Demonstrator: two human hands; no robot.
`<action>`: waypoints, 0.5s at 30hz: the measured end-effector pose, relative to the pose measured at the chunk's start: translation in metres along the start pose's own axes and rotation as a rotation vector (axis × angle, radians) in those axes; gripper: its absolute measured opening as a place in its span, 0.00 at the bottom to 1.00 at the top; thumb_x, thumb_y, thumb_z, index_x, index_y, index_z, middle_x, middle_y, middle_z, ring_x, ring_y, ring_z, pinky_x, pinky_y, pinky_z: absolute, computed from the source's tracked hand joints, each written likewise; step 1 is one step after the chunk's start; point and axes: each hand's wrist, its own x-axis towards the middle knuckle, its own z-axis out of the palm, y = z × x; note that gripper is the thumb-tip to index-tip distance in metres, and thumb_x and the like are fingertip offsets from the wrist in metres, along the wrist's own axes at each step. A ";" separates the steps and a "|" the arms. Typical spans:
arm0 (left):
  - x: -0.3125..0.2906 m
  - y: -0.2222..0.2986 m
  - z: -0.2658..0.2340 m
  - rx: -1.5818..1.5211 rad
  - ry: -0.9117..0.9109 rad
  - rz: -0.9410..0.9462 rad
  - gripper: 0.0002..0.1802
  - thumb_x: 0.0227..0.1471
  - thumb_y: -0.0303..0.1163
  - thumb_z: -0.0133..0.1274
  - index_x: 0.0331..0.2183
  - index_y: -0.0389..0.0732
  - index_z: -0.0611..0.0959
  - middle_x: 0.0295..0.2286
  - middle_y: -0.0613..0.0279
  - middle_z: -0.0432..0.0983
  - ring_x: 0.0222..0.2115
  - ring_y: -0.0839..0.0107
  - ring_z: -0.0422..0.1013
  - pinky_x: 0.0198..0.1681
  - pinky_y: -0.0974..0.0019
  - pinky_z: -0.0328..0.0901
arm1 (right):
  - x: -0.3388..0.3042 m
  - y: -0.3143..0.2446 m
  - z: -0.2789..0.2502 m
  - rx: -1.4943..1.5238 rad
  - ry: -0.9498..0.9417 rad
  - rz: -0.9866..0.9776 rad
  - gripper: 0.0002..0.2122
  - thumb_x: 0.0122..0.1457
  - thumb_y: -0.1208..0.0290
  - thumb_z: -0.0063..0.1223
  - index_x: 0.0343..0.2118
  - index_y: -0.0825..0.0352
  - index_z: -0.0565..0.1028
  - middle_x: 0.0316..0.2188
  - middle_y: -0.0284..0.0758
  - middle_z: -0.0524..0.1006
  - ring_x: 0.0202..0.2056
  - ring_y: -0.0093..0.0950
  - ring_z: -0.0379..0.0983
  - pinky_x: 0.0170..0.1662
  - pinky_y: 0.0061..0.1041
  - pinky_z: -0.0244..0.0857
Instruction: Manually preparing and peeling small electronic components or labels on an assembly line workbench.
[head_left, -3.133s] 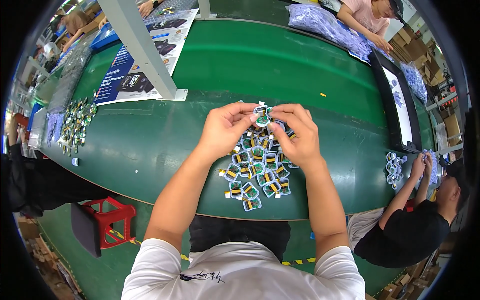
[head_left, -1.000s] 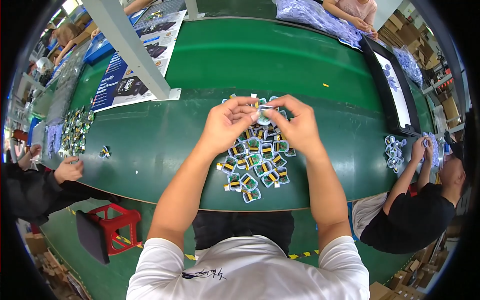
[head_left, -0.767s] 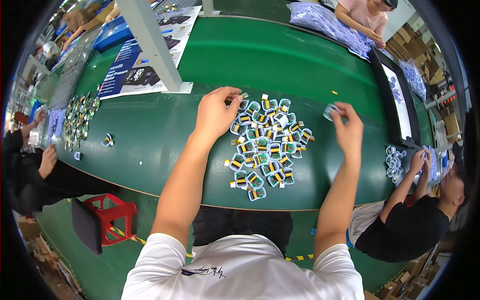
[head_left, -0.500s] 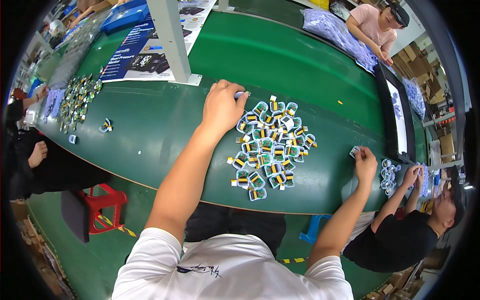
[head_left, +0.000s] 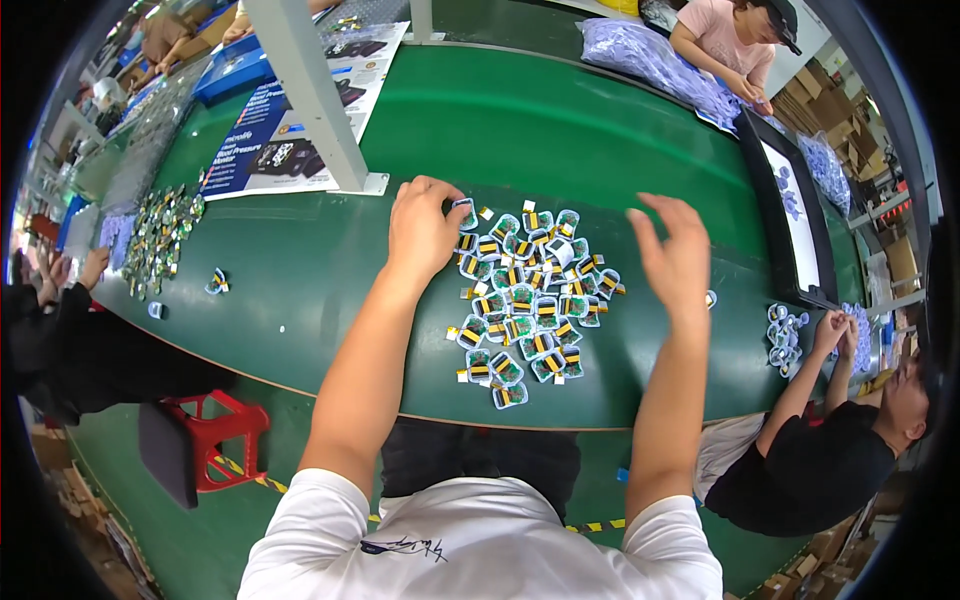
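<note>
At the upper left edge of a pile of small casings (head_left: 520, 300), my left hand (head_left: 425, 225) pinches one small pale plastic casing (head_left: 465, 213) between thumb and fingers. The casings in the pile are open-topped and hold green circuit boards with black-and-yellow parts; pale or yellow tabs stick out of several. Right of the pile, my right hand (head_left: 675, 250) is raised above the table with thumb and fingers apart and nothing in them. Beside its wrist a single casing (head_left: 711, 298) lies on the green table, partly hidden by the arm.
A grey post (head_left: 310, 100) and printed sheets (head_left: 265, 150) stand at the far left. Loose circuit pieces (head_left: 165, 235) are heaped further left. A black-framed light panel (head_left: 790, 210) stands at right, near more casings (head_left: 785, 335) and a co-worker's hands (head_left: 840, 330). A red stool (head_left: 215, 440) is below.
My right hand has left the single casing on the table, moving up and toward the pile, and its fingers have spread. My left hand has brought its casing down against the pile's edge.
</note>
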 end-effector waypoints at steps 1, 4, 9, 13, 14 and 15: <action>-0.001 0.000 0.001 -0.034 0.063 0.060 0.08 0.54 0.29 0.65 0.37 0.37 0.86 0.37 0.56 0.81 0.40 0.58 0.76 0.45 0.58 0.71 | 0.003 -0.011 0.014 0.081 0.044 -0.071 0.12 0.62 0.68 0.63 0.45 0.69 0.83 0.45 0.44 0.84 0.49 0.42 0.79 0.59 0.39 0.67; 0.001 0.027 0.000 -0.504 -0.096 -0.122 0.08 0.59 0.27 0.62 0.40 0.36 0.84 0.34 0.56 0.83 0.34 0.66 0.80 0.38 0.64 0.73 | -0.006 -0.034 0.043 0.282 0.103 -0.163 0.12 0.61 0.73 0.62 0.47 0.66 0.82 0.43 0.38 0.85 0.49 0.39 0.80 0.66 0.50 0.60; -0.013 0.052 0.004 -0.968 -0.379 -0.254 0.11 0.65 0.25 0.57 0.48 0.32 0.80 0.38 0.59 0.83 0.37 0.78 0.79 0.37 0.73 0.73 | -0.020 -0.036 0.057 0.368 0.091 -0.194 0.14 0.57 0.79 0.62 0.47 0.68 0.82 0.41 0.37 0.85 0.47 0.37 0.80 0.64 0.46 0.62; -0.021 0.056 0.002 -1.063 -0.526 -0.202 0.21 0.64 0.21 0.56 0.57 0.34 0.75 0.41 0.61 0.80 0.39 0.78 0.77 0.40 0.73 0.72 | -0.022 -0.041 0.055 0.539 -0.032 -0.145 0.13 0.55 0.78 0.65 0.45 0.69 0.82 0.44 0.40 0.84 0.47 0.39 0.79 0.56 0.37 0.69; -0.021 0.056 0.001 -1.024 -0.531 -0.172 0.25 0.63 0.20 0.56 0.60 0.34 0.73 0.40 0.62 0.79 0.40 0.78 0.77 0.42 0.73 0.72 | -0.022 -0.042 0.056 0.552 -0.086 -0.162 0.13 0.55 0.78 0.65 0.44 0.69 0.83 0.44 0.40 0.84 0.47 0.39 0.79 0.55 0.36 0.69; -0.021 0.057 0.001 -1.031 -0.561 -0.171 0.29 0.62 0.19 0.56 0.63 0.34 0.70 0.39 0.64 0.78 0.41 0.78 0.76 0.43 0.74 0.71 | -0.024 -0.042 0.058 0.528 -0.096 -0.184 0.13 0.55 0.78 0.66 0.44 0.67 0.83 0.44 0.39 0.83 0.47 0.39 0.79 0.57 0.38 0.69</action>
